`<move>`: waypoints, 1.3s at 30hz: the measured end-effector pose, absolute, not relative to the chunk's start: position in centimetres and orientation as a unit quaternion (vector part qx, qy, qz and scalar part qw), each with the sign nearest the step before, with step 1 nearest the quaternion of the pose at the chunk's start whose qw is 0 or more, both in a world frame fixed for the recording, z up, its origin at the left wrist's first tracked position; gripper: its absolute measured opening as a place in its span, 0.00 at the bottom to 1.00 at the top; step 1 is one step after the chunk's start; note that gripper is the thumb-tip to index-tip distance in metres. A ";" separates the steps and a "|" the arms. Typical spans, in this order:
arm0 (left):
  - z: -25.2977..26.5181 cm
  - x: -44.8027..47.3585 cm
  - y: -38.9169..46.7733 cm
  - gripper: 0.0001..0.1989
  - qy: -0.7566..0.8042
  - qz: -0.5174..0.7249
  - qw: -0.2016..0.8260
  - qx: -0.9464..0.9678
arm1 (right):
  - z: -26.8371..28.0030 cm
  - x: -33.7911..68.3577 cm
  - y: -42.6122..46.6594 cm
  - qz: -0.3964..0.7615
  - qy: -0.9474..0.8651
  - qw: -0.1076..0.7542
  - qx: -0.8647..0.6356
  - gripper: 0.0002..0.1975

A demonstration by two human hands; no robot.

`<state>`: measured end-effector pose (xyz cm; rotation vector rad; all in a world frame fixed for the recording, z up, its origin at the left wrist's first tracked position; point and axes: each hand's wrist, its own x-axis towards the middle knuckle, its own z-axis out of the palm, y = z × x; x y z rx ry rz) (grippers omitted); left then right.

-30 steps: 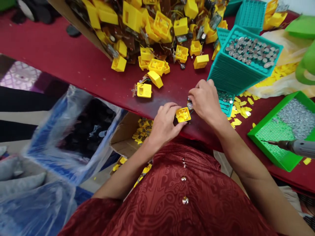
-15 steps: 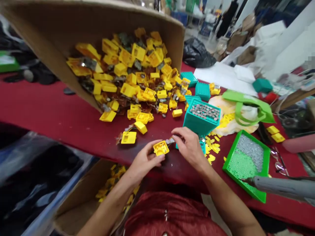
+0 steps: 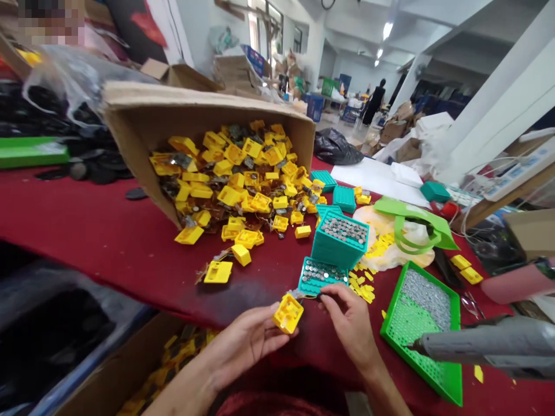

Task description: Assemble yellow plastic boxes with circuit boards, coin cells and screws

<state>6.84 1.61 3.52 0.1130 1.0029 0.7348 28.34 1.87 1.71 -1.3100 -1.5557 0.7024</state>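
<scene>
My left hand is closed around a small yellow plastic housing, its open, hollow side facing up. From the housing's top edge come thin wires and a pale grey piece. My right hand pinches a small dark part at the wires' end; its exact kind is too small to tell. Just beyond my right fingertips lies a teal tray with rows of small round metal pieces. Behind that tray rises a teal stack topped with similar pieces.
A tipped cardboard box spills yellow housings with wires onto the red cloth. On the right are a green tray of small metal pieces, a grey tool hanging above it, yellow chips and a green bag.
The head view has tilted up. My right hand has moved slightly away from the housing, drawing the wires toward the teal tray. My left hand has turned the housing; its grip remains.
</scene>
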 end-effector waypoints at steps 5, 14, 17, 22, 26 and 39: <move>2.9 8.9 1.2 0.08 0.374 0.306 0.876 -0.017 | 1.7 29.2 1.6 -0.036 -0.756 0.475 -0.450 0.09; 1.2 9.6 -0.5 0.06 0.352 0.243 0.903 0.039 | -4.7 32.8 -2.0 -0.007 -0.799 0.387 -0.459 0.08; 1.2 9.5 -0.8 0.06 0.367 0.244 0.895 0.074 | -4.9 33.4 -3.4 -0.001 -0.840 0.348 -0.417 0.07; 1.6 9.7 -1.0 0.06 0.387 0.247 0.881 0.112 | -3.1 33.8 -4.3 0.034 -0.832 0.352 -0.427 0.04; 2.0 9.8 -1.0 0.05 0.410 0.251 0.869 0.119 | -3.1 33.2 -4.5 0.038 -0.800 0.339 -0.493 0.04; 2.6 10.3 -1.2 0.04 0.448 0.265 0.849 0.093 | -1.8 30.8 -5.1 0.052 -0.776 0.202 -0.596 0.14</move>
